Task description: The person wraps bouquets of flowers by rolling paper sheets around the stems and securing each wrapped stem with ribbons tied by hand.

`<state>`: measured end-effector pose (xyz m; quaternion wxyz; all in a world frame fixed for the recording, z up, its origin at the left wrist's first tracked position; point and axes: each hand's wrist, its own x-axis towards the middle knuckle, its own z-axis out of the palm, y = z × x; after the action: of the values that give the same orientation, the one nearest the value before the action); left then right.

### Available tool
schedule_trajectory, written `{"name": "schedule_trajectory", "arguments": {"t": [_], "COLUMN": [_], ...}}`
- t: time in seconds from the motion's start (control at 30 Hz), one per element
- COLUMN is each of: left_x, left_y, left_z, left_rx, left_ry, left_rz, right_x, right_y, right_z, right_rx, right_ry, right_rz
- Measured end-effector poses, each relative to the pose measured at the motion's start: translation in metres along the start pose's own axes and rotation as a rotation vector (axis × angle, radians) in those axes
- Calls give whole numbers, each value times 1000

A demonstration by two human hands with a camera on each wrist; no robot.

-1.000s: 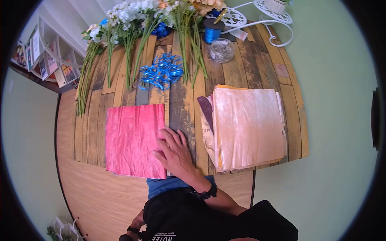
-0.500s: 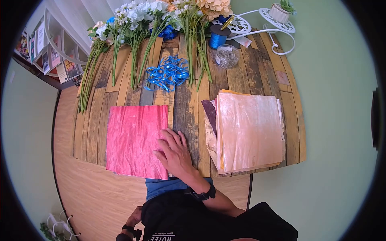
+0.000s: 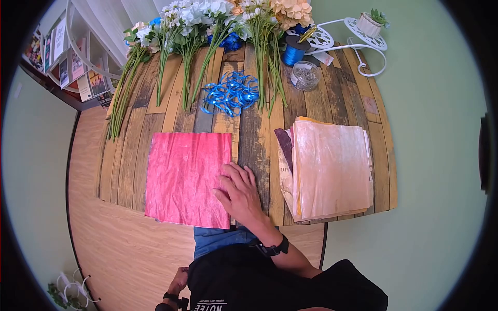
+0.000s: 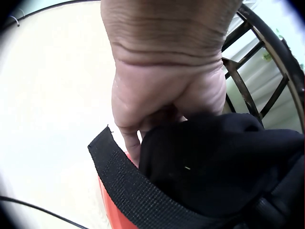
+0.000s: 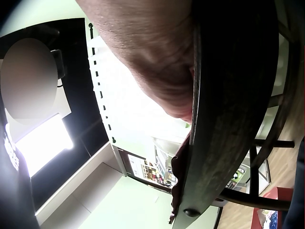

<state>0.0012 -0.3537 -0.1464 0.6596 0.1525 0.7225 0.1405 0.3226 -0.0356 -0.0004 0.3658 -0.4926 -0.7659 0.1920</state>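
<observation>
The pink sheet (image 3: 187,179) lies flat before me on the wooden table (image 3: 251,140), its near edge at the table's near edge. My right hand (image 3: 239,191) rests across the sheet's right edge, palm down, thumb set apart, fingers loosely bent and lightly spread; I pinch nothing with it. Thumb and first fingers lie over the sheet, the little finger just past its edge.

My left hand (image 3: 180,278) is low by my side, nearer my body than the sheet and off the table. My clothes hide part of it from above and a black strap (image 4: 128,181) crosses below it in its wrist view, so I cannot tell how its fingers are set.

To the right of the pink sheet, apart from it, is a stack of pale sheets (image 3: 332,173), with a dark purple sheet (image 3: 284,142) and a printed sheet (image 3: 285,179) sticking out on the side facing the pink one. Beyond the sheet lies curled blue ribbon (image 3: 232,93), and farther beyond it, long-stemmed flowers (image 3: 205,9). Beyond it to the right stand a clear tub (image 3: 305,78), a blue spool (image 3: 295,53) and a white metal stand (image 3: 373,42) bearing a potted plant (image 3: 370,24).
</observation>
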Motion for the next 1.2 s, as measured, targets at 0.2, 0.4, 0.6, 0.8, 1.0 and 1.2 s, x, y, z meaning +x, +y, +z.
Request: {"name": "schedule_trajectory", "arguments": {"t": [0.2,0.4,0.6,0.8,1.0,1.2], "left_x": [45,63,34,23,-34,-69], "left_y": [-21,47,133,143,202,265], "left_z": [-41,-48,-32,-26,-20,-20], "left_rx": [-61,45,52,42,115,154], "left_ry": [-94,41,28,-22,-72,167], "left_rz": [30,267,589,623,783,1149], "right_x": [0,-1,0,0,0,-3], "right_y": [-1,-1,-6,-8,-12,-5], "right_z": [2,5,7,7,5,9], "right_rx": [-9,-50,-83,-106,-126,-135], "right_ry": [25,23,5,-10,-18,7], "right_rz": [1,-8,5,-7,-7,-21]}}
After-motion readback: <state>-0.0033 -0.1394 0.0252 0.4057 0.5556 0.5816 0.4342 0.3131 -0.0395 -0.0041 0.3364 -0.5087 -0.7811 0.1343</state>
